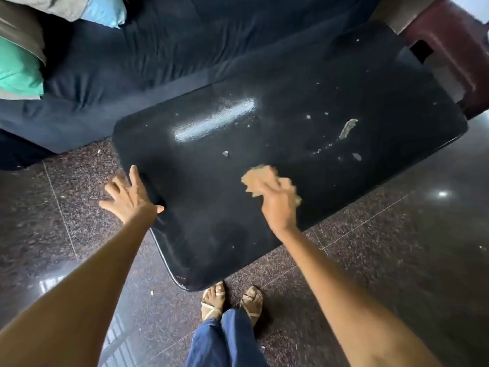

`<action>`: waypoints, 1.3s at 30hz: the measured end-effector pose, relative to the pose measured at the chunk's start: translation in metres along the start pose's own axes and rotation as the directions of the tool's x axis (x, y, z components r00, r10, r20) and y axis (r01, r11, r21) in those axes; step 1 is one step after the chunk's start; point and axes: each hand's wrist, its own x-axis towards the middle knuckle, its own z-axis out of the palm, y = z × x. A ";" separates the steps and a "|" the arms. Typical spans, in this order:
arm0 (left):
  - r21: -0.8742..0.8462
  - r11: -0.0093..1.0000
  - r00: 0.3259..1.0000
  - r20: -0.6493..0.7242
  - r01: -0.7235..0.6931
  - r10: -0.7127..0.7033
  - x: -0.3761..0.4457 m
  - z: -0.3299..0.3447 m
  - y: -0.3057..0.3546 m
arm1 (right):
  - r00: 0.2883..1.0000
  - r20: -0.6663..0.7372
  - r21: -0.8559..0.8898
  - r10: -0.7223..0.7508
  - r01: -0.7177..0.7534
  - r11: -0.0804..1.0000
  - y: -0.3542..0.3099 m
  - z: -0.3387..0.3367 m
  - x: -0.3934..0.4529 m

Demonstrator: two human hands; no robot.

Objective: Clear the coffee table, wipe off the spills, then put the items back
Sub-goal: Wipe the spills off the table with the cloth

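Desk: black glossy desk (330,83) with rounded corners, beside a dark sofa (158,49).
Spills: pale streak (348,128) and small specks towards the desk's far right part.
Right hand: right hand (279,205) curled round a tan cloth (260,178), pressing it on the desktop, blurred.
Left hand: left hand (131,194) with fingers spread, resting flat on the desk's left edge.
Floor: speckled stone tiles (397,234), sandalled feet (232,300) near the desk's corner.

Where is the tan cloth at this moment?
In the head view, the tan cloth is under the right hand on the black coffee table, right of the middle near its front edge, below the long tan smear.
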 end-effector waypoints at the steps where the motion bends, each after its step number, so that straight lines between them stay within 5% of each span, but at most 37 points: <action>1: -0.010 1.000 1.000 0.001 0.003 -0.003 0.000 0.000 -0.001 | 0.994 -0.024 -0.023 0.104 -0.105 0.994 0.015 -0.008 0.009; 5: -0.058 0.998 1.000 0.020 0.003 -0.001 0.004 0.000 -0.005 | 0.939 -0.067 -0.065 0.336 -0.340 0.938 0.012 -0.019 0.035; 8: -0.044 0.999 0.999 0.047 0.014 -0.012 0.009 -0.003 -0.007 | 0.889 -0.073 0.081 0.451 -0.446 0.892 -0.051 -0.006 0.014; 10: -0.021 1.000 0.996 0.085 0.013 -0.011 0.012 -0.005 -0.007 | 0.970 -0.016 0.081 0.243 -0.241 0.967 -0.105 0.006 -0.028; 12: -0.016 1.000 0.992 0.126 0.018 -0.015 0.015 -0.007 -0.009 | 0.987 0.085 0.117 -0.137 0.127 0.985 -0.151 0.019 -0.074; 14: -0.060 0.998 0.987 0.156 0.034 -0.024 0.018 -0.009 -0.010 | 0.880 0.119 0.158 -0.460 0.441 0.884 -0.168 0.034 -0.096; 18: -0.368 0.926 0.996 0.057 0.080 -0.064 0.025 -0.013 -0.013 | 0.615 0.183 0.091 -0.767 0.766 0.637 -0.125 0.029 -0.063; 19: -0.399 0.914 0.998 0.022 0.070 -0.067 0.027 -0.012 -0.013 | 0.644 0.197 0.084 -0.739 0.740 0.667 -0.108 0.017 -0.049; 22: -0.405 0.912 0.997 0.003 0.071 -0.076 0.029 -0.008 -0.014 | 0.918 -0.011 0.007 -0.396 0.396 0.918 -0.062 -0.014 -0.016; 25: -0.407 0.908 0.995 0.060 0.100 -0.082 0.024 0.000 -0.012 | 0.990 -0.042 -0.095 -0.138 0.134 0.986 -0.059 -0.015 -0.008; 28: -0.456 0.882 0.992 0.087 0.117 -0.087 0.020 0.004 -0.013 | 0.985 -0.023 0.014 0.173 -0.173 0.985 -0.098 0.006 -0.012; 30: -0.505 0.852 0.990 0.095 0.139 -0.105 0.021 0.008 -0.022 | 0.993 0.028 0.052 0.115 -0.116 0.992 -0.134 0.019 -0.017; 32: -0.513 0.846 0.989 0.103 0.148 -0.110 0.022 0.011 -0.034 | 0.993 0.068 0.086 -0.101 0.095 0.992 -0.171 0.031 -0.023; 39: -0.468 0.880 0.993 0.112 0.081 -0.032 -0.003 0.017 -0.059 | 0.849 -0.026 0.189 -0.528 0.523 0.831 -0.184 0.043 -0.068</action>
